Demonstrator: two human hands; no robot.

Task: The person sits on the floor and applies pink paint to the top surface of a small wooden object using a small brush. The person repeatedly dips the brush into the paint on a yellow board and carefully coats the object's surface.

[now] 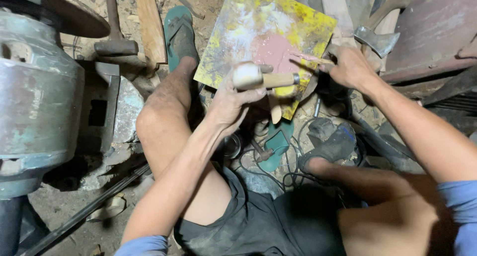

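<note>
Over the near edge of the yellow-stained board (278,17), which lies tilted on the dirt floor, both hands are at work. Left hand (233,99) is closed around a wooden tool handle (263,78) with a pale rounded end and a metal ferrule, held level just in front of the board's lower corner. Right hand (350,67) is closed on a thin stick (310,59) whose tip rests in the pink paste (273,50) smeared at the board's centre. Beyond the board's right corner lies an axe head (377,40). Left of the board, a foot rests in a green sandal (179,35), with a hammer (115,40) further left.
</note>
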